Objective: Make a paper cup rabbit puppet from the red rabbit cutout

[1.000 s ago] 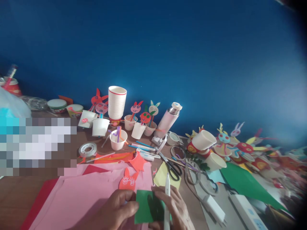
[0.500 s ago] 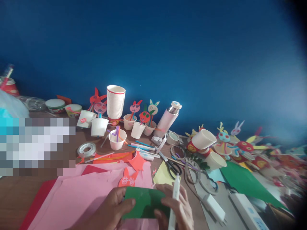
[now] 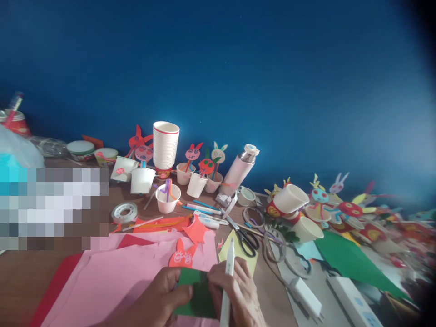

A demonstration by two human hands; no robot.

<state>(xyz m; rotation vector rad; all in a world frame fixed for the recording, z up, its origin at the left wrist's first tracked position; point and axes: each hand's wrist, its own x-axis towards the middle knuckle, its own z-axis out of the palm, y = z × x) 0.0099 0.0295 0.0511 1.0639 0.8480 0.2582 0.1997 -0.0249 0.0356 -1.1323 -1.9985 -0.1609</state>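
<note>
While the left hand (image 3: 160, 295) pinches green paper (image 3: 201, 299), the right hand (image 3: 242, 290), fingers gripping a white pen (image 3: 230, 260), should steady the opposite edge, pen kept clear.

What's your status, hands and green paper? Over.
Left hand pinching green paper at left. Right hand gripping white pen, over paper's right side. Black-handled scissors lie beyond both hands.

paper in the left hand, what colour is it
The paper is green, showing best in the head view.
</note>
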